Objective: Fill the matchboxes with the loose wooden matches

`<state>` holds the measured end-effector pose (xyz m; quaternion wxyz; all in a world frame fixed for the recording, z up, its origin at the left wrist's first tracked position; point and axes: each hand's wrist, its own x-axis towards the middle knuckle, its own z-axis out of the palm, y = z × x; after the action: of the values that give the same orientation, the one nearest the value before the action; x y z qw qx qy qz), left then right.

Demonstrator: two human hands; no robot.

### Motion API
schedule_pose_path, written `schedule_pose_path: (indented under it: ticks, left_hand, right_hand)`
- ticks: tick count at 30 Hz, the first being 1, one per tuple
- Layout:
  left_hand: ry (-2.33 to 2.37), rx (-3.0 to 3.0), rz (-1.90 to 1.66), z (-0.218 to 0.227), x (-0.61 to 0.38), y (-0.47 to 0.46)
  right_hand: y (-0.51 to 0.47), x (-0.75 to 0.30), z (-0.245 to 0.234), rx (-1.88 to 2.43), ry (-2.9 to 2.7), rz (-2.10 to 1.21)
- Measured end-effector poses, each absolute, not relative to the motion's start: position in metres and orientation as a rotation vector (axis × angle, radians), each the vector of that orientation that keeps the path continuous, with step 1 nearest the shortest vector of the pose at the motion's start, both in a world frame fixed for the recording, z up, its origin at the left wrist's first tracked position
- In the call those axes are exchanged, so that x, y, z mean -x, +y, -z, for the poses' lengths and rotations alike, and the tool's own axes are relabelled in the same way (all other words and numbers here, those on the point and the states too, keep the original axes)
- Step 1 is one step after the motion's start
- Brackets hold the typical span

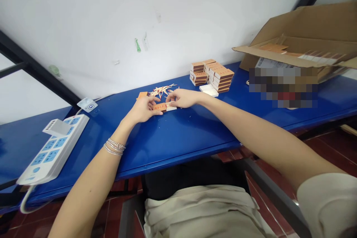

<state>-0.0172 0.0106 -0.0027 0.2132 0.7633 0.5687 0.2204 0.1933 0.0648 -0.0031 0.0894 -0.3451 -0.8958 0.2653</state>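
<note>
My left hand (143,108) is closed on the orange sleeve of a matchbox (160,107) that lies on the blue table (178,137). My right hand (184,97) pinches the white inner tray (170,108), which sticks out of the sleeve's right end. Both hands meet at the box in the middle of the table. Just behind them lies a loose heap of matches (161,90), and an orange sleeve (142,95) rests to the heap's left. Silver bracelets circle my left wrist.
Stacks of orange matchboxes (213,74) stand at the back, with white trays (208,89) in front of them. An open cardboard box (304,44) fills the right end. A white and blue power strip (54,147) lies at the left. A white wall runs directly behind.
</note>
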Motion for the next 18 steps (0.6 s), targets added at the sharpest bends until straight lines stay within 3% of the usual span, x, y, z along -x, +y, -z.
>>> schedule_pose_path:
  ticks: [9, 18]
  left_hand:
    - [1.571, -2.154, -0.576, 0.002, 0.014, 0.008]
    - [1.495, -2.172, -0.623, 0.003, 0.008, 0.004]
  right_hand:
    - [0.050, -0.179, 0.000, 1.307, -2.472, -0.755]
    - [0.064, -0.187, 0.006, 1.432, -2.169, -1.134]
